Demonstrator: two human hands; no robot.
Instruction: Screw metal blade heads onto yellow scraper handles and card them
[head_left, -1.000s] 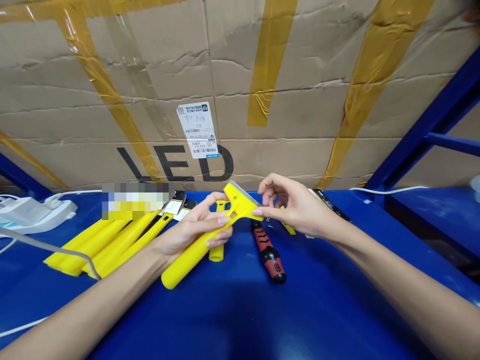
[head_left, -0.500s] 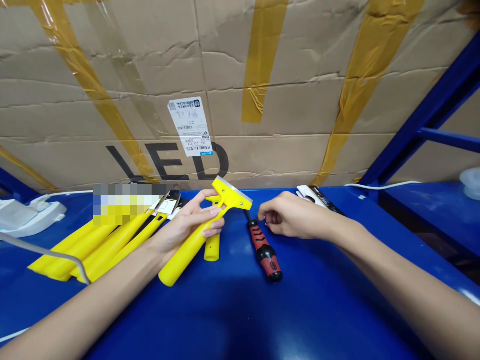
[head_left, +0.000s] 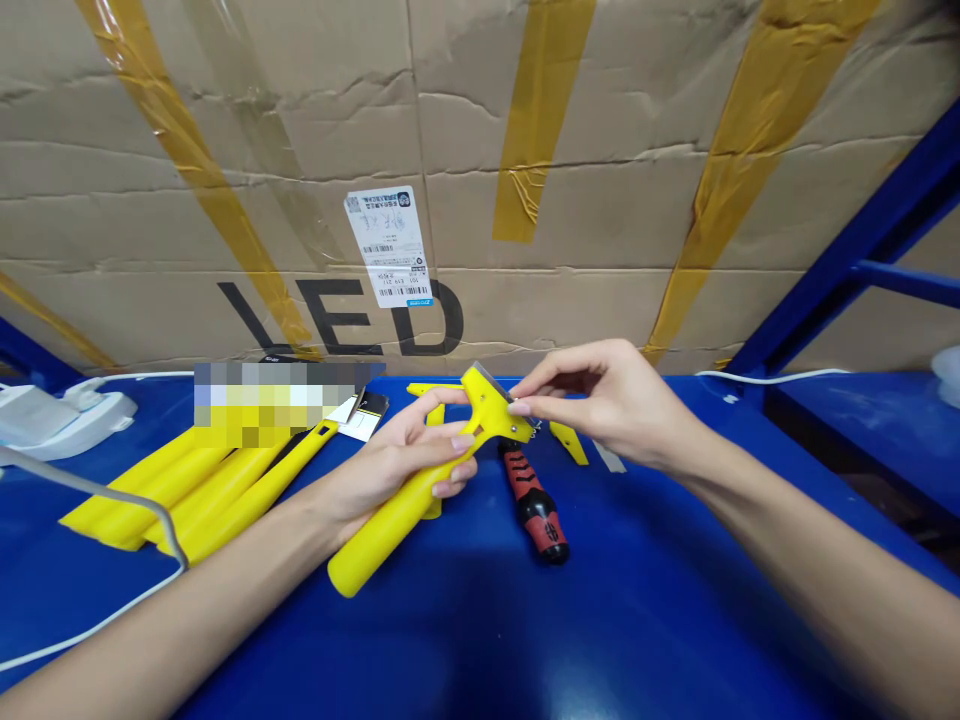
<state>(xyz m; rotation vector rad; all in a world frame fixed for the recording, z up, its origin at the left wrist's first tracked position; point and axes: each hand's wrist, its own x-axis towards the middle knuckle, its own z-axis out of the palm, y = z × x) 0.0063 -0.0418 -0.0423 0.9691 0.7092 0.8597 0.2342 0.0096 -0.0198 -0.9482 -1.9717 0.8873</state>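
Note:
My left hand (head_left: 420,450) is closed around a yellow scraper (head_left: 390,530), just below its head, with the handle slanting down to the left. A metal blade edge lines the head's upper right side. My right hand (head_left: 600,400) pinches thumb and forefinger at that edge; anything between the fingertips is too small to make out. Below the head lies a red and black screwdriver (head_left: 531,500), its tip hidden. A second yellow scraper (head_left: 433,503) sits partly behind my left hand. By my right hand are a small yellow piece (head_left: 568,442) and a flat metal strip (head_left: 609,458).
Several yellow scrapers (head_left: 247,490) lie at the left, partly blurred out. Beyond them are a white power strip (head_left: 90,425) and a grey cable (head_left: 90,485). A large cardboard box (head_left: 600,250) backs the blue surface (head_left: 480,640); a blue metal frame (head_left: 810,260) rises at right.
The scraper in my left hand has moved right and slightly nearer the screwdriver. My right hand has come up to its head, uncovering the small yellow piece and metal strip.

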